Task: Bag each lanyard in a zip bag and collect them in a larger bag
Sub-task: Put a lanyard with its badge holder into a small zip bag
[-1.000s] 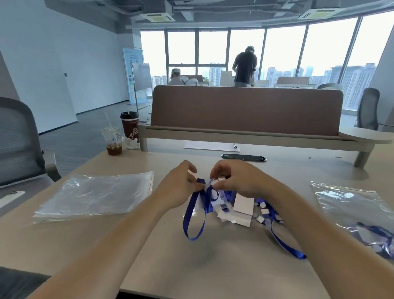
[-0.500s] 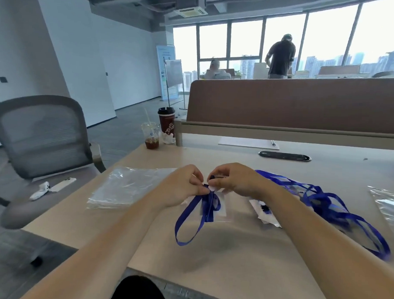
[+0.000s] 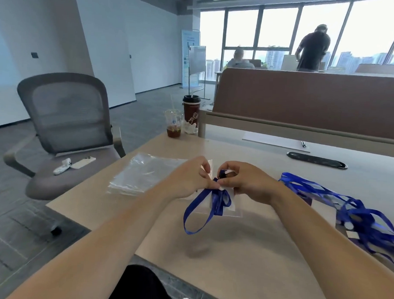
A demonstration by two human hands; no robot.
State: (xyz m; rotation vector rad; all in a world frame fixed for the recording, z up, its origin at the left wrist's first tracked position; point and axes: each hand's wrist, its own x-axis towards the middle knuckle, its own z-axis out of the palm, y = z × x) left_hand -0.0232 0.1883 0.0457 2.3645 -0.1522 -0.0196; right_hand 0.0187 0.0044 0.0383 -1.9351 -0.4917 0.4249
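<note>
Head: lanyard (image 3: 219,201) hangs from right hand (image 3: 248,185) (pinched).

My left hand (image 3: 190,178) pinches the top edge of a small clear plastic zip bag (image 3: 233,206), and my right hand (image 3: 246,183) grips the dark clip end of a blue ribbon lanyard (image 3: 200,215) at the bag's mouth. One loop of the ribbon hangs down over the pale wooden table (image 3: 232,259). A flat stack of clear plastic bags (image 3: 145,172) lies to my left, a tangled pile of blue lanyards (image 3: 358,213) to my right.
</note>
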